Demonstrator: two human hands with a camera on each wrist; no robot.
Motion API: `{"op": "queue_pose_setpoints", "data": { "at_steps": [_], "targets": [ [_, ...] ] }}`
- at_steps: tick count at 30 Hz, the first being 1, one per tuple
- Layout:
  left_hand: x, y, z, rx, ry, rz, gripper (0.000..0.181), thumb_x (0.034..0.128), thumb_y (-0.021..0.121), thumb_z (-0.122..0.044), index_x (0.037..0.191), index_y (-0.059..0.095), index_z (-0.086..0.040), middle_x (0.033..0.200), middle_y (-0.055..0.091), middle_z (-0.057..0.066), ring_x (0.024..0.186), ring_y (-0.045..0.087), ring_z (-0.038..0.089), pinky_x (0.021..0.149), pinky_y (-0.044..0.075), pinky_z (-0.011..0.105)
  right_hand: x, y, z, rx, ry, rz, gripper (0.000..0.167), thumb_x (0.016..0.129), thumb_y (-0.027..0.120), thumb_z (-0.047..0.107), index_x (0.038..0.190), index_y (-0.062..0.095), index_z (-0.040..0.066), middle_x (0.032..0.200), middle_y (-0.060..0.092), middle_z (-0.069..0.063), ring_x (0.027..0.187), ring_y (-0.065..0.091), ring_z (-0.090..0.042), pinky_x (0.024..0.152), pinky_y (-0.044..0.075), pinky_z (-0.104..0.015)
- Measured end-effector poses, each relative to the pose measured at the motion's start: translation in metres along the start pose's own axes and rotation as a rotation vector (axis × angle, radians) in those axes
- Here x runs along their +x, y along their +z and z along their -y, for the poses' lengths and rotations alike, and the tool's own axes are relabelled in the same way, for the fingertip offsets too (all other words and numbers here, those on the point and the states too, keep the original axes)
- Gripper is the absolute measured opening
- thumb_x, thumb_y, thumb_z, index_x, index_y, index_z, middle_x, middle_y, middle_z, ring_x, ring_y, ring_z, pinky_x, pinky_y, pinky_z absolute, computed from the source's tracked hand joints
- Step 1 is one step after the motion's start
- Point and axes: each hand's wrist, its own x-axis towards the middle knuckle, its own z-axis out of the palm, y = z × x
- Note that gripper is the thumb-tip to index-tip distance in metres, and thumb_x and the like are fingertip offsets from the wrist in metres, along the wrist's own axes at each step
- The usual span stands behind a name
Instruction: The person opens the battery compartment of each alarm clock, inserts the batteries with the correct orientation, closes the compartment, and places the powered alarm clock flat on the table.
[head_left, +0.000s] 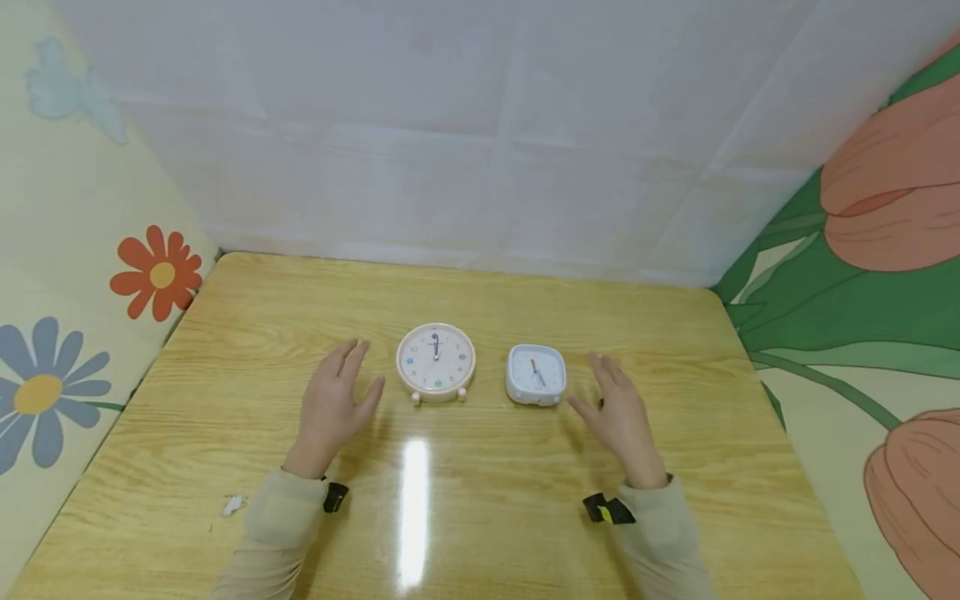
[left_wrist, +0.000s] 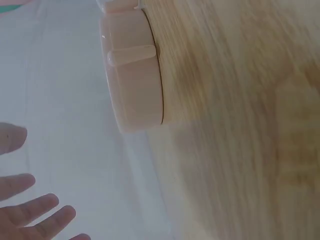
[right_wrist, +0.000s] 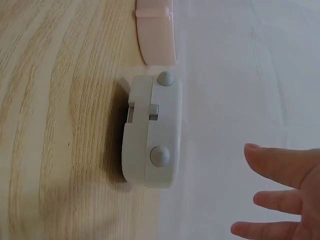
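We see two clocks lying face up on the table (head_left: 510,517), nearer its far edge than the bottom of the head view, where the near edge is cut off. The round pink clock (head_left: 437,360) lies left of the white clock (head_left: 536,375), with a gap between them, and both have their feet toward the near edge. We can make out the hands on both dials, but the white clock's numerals are too faint to read.

The left hand (head_left: 330,404) is just beside the pink clock, on the side of the table's left edge, fingers extended and thumb spread away from them; it holds nothing. The right hand (head_left: 624,417) is just beside the white clock, toward the right edge, thumb likewise spread and nothing in its grasp. From the right wrist we see bare space between it and the clock, though some fingers are hidden and the palm is cut off.

Both wrist views lose part of the pink clock at the top and hide its dial. Toward the near left corner, itself out of view, is a small white patch (head_left: 233,505) that we cannot identify. Dark straps (head_left: 335,496) show only partly beside the sleeves (head_left: 285,510).
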Motion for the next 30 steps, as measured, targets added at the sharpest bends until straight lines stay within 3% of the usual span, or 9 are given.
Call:
{"op": "queue_pose_setpoints", "data": {
  "at_steps": [4, 8, 11, 15, 22, 30],
  "targets": [
    [-0.001, 0.002, -0.002, -0.038, -0.085, -0.009, 0.048, 0.0777, 0.069, -0.016, 0.118, 0.052, 0.005, 0.103, 0.056, 0.024, 0.082, 0.058, 0.035, 0.063, 0.051, 0.042, 0.001, 0.001, 0.004, 0.007, -0.002, -0.042, 0.056, 0.080, 0.070, 0.017, 0.125, 0.048, -0.008, 0.121, 0.050, -0.030, 0.109, 0.047, -0.046, 0.089, 0.038, -0.057],
    [-0.001, 0.003, -0.004, -0.089, -0.203, 0.057, 0.046, 0.0802, 0.068, -0.016, 0.118, 0.050, 0.003, 0.092, 0.056, 0.018, 0.061, 0.054, 0.022, 0.045, 0.043, 0.030, 0.001, 0.004, 0.005, 0.003, -0.001, -0.085, 0.037, 0.080, 0.070, 0.014, 0.107, 0.060, -0.009, 0.101, 0.061, -0.027, 0.089, 0.059, -0.040, 0.076, 0.046, -0.051],
    [-0.001, 0.003, -0.005, -0.126, -0.272, 0.102, 0.046, 0.0818, 0.066, -0.017, 0.120, 0.049, 0.004, 0.087, 0.055, 0.016, 0.056, 0.049, 0.017, 0.044, 0.039, 0.027, 0.002, 0.006, 0.005, 0.010, 0.004, -0.113, 0.024, 0.080, 0.069, 0.011, 0.094, 0.065, -0.008, 0.086, 0.065, -0.023, 0.074, 0.062, -0.033, 0.065, 0.049, -0.045],
    [0.001, 0.004, -0.006, -0.182, -0.325, 0.149, 0.046, 0.0825, 0.064, -0.017, 0.120, 0.049, 0.004, 0.081, 0.056, 0.015, 0.052, 0.048, 0.014, 0.044, 0.040, 0.027, 0.004, 0.010, 0.005, 0.018, 0.019, -0.143, 0.016, 0.081, 0.067, 0.008, 0.088, 0.066, -0.006, 0.076, 0.065, -0.016, 0.064, 0.061, -0.026, 0.058, 0.050, -0.040],
    [0.002, 0.006, -0.004, -0.286, -0.405, 0.239, 0.048, 0.0845, 0.063, -0.018, 0.123, 0.046, 0.004, 0.078, 0.056, 0.012, 0.050, 0.049, 0.013, 0.043, 0.042, 0.026, 0.009, 0.015, 0.018, 0.038, 0.009, -0.125, 0.020, 0.082, 0.066, 0.008, 0.096, 0.065, -0.005, 0.072, 0.064, -0.012, 0.060, 0.059, -0.022, 0.055, 0.049, -0.037],
    [0.005, 0.007, -0.002, -0.343, -0.448, 0.293, 0.050, 0.0859, 0.061, -0.019, 0.126, 0.043, 0.004, 0.081, 0.057, 0.012, 0.050, 0.050, 0.012, 0.043, 0.043, 0.025, 0.016, 0.024, 0.033, 0.083, -0.021, -0.120, 0.022, 0.081, 0.067, 0.011, 0.098, 0.065, -0.004, 0.071, 0.064, -0.010, 0.059, 0.059, -0.021, 0.054, 0.049, -0.036]
  ]
}}
